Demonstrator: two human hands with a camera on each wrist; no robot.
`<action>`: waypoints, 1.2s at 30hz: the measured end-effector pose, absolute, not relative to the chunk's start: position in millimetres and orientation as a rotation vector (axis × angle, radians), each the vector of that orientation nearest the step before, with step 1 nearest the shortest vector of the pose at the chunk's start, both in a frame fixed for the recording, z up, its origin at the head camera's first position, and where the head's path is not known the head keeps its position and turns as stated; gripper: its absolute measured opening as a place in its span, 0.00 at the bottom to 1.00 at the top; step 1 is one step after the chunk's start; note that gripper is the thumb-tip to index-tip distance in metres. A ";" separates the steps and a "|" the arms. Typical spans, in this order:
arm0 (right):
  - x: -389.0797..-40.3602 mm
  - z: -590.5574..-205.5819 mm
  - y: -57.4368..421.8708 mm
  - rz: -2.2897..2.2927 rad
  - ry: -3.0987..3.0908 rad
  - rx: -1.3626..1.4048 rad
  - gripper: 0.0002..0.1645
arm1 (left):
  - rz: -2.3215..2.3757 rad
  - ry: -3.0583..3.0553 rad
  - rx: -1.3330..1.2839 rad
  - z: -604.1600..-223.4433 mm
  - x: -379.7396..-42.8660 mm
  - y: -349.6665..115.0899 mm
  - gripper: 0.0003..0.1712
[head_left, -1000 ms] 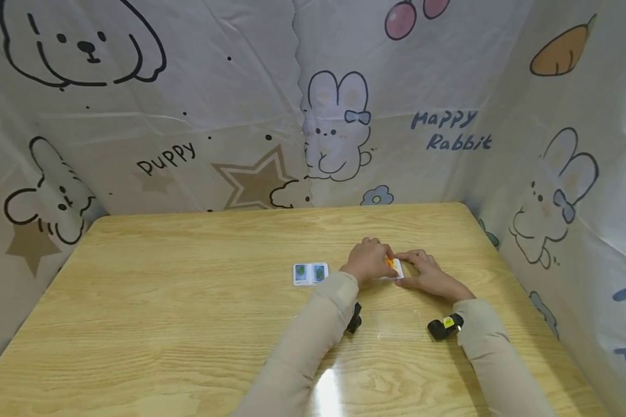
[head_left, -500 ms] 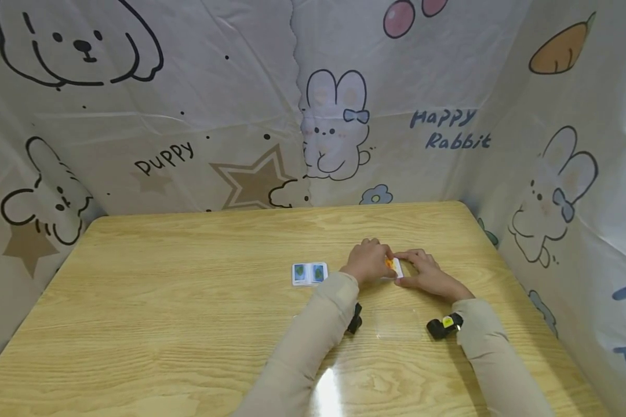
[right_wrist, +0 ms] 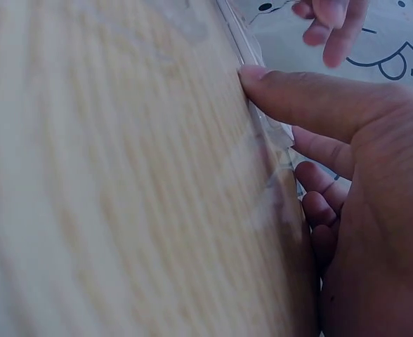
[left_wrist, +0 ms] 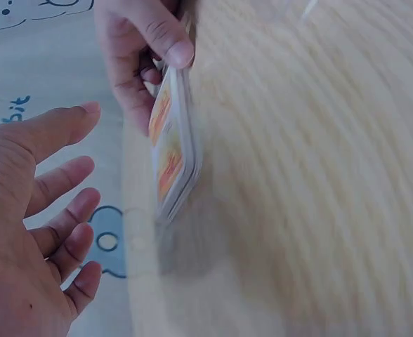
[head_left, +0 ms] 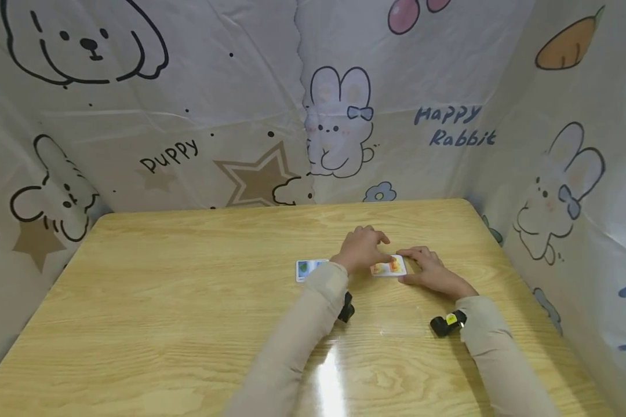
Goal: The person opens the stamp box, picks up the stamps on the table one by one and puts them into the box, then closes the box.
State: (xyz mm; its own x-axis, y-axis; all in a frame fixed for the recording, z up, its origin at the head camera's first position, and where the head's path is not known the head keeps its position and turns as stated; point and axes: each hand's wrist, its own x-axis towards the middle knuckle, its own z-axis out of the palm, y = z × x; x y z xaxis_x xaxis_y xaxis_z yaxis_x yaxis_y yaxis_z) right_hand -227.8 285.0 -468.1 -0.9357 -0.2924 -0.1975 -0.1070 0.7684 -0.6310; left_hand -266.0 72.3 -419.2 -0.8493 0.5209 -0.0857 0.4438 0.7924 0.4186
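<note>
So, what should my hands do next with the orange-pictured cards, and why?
Perhaps ease your right hand off the orange-pictured cards: they look gathered in one stack, it pinches just one end, and your left hand is open and apart from them.

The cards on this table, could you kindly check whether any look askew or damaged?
Nothing stands out: the orange-printed stack sits together, held by the right hand, and the blue-and-green card shows no visible damage, though the left sleeve hides part of it.
</note>
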 end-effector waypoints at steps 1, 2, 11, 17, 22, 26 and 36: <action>-228.0 -468.3 284.7 -0.930 2.677 -0.310 0.43 | 0.580 2.784 0.759 -417.6 -266.4 69.1 0.27; -228.1 -468.4 284.3 -0.929 2.674 -0.311 0.43 | 0.577 2.782 0.764 -415.9 -266.6 65.8 0.28; -229.3 -465.5 285.3 -0.935 2.682 -0.311 0.44 | 0.645 2.778 0.805 -402.2 -271.0 36.1 0.28; -231.3 -466.9 285.9 -0.940 2.682 -0.299 0.45 | 0.811 2.716 0.804 -399.0 -269.1 13.6 0.28; -232.3 -467.0 286.5 -0.947 2.687 -0.294 0.46 | 0.927 2.658 0.829 -395.1 -264.0 -4.7 0.27; -231.7 -466.5 287.5 -0.963 2.683 -0.288 0.46 | 0.984 2.642 0.825 -392.5 -258.4 -18.4 0.26; -228.7 -467.1 283.7 -0.986 2.661 -0.237 0.46 | 1.179 2.553 0.806 -397.7 -247.1 -51.8 0.25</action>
State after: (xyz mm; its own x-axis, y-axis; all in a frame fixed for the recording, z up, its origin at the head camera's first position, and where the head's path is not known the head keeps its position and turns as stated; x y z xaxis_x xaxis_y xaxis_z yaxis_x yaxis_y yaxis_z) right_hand -228.7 283.7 -467.1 -0.9437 -0.2525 -0.2138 -0.0522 0.7518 -0.6574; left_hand -247.1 -51.8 -397.7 -0.8266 0.5618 0.0322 0.3887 0.5287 0.7546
